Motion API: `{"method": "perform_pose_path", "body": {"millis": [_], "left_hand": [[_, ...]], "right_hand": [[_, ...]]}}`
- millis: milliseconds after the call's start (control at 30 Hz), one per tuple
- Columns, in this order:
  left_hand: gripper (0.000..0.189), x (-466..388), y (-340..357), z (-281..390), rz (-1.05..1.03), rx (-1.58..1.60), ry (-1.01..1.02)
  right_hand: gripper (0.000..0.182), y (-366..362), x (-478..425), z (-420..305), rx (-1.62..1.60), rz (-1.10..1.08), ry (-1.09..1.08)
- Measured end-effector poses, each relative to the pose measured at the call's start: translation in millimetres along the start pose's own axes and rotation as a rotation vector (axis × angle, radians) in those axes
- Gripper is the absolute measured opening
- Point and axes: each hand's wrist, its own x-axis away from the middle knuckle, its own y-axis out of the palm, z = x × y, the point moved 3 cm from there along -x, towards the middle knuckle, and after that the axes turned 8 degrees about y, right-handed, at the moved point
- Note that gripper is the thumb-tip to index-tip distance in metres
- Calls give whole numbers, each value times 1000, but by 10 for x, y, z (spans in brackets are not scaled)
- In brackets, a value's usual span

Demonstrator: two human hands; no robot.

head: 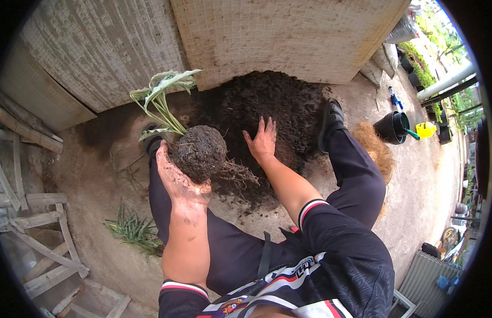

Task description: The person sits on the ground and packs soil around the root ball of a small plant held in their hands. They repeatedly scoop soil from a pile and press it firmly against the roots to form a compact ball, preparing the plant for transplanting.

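A leafy plant with pale green, white-mottled leaves (166, 88) lies tilted in my left hand (176, 171). Its round root ball of dark soil (201, 151) rests on my palm, with loose roots (240, 173) trailing from it to the right. My right hand (263, 139) is spread palm down with nothing held, over a heap of dark soil (285, 99) on the floor; whether it touches the soil I cannot tell. The fingers of both hands are soiled.
Boards (285, 39) stand behind the soil. To the right are coconut-like fibre (371, 149), stacked black pots (391, 127), a yellow bottle (425, 129) and a blue tool (396, 98). Cut leaves (134, 230) lie at the left, near a wooden frame (43, 222). My feet flank the soil.
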Motion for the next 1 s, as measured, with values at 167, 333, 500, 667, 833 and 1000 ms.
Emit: {"method": "perform_pose_path", "body": {"millis": [167, 333, 500, 667, 833, 1000], "left_hand": [[39, -91, -94, -27, -64, 107, -21], [45, -92, -71, -25, -99, 132, -17], [49, -99, -83, -25, -127, 166, -50], [52, -88, -87, -17, -85, 124, -28], [53, -69, -98, -24, -96, 103, 0], [54, -80, -80, -44, -91, 103, -23]], "right_hand": [[65, 214, -174, 41, 117, -36, 22], [35, 148, -293, 132, 173, 217, -253], [29, 3, -407, 241, 107, 120, -363], [31, -421, -386, 317, 151, -267, -388], [40, -579, -419, 262, 370, -454, -348], [47, -397, -515, 150, 237, -297, -363]]}}
